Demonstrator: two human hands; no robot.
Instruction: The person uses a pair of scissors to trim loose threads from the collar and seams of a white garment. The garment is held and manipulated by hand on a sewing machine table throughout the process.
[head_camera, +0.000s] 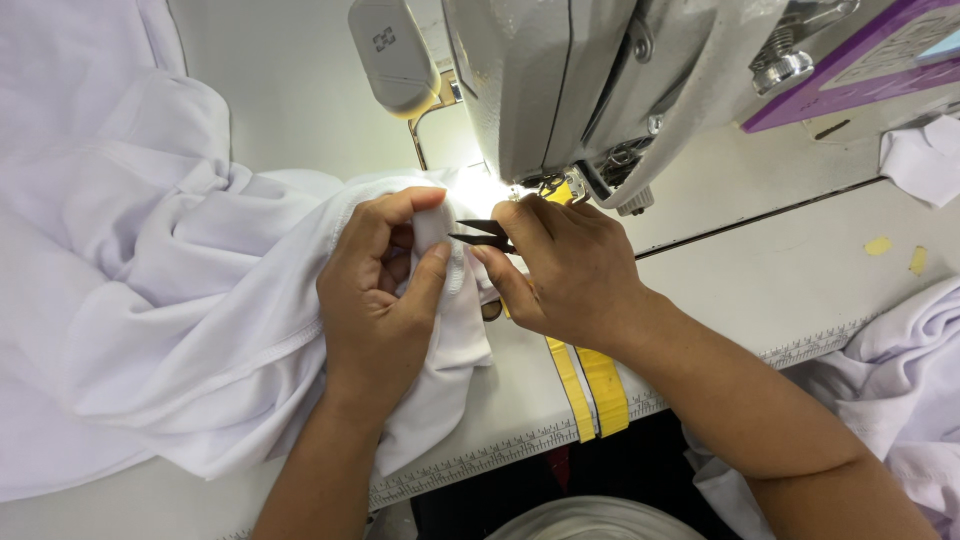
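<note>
My left hand (385, 285) pinches a fold of a white garment (190, 290) between thumb and fingers, holding it up just below the sewing machine head (590, 90). My right hand (565, 270) grips small black thread snips (482, 234), whose blades point left and touch the pinched fabric edge. The two hands are close together, under the machine's bright lamp. The needle area is partly hidden behind my right hand.
The white garment spreads in a heap over the left of the sewing table (800, 270). Yellow tape strips (590, 385) run to the table's front edge. More white fabric (905, 370) lies at the right. A purple panel (860, 60) sits top right.
</note>
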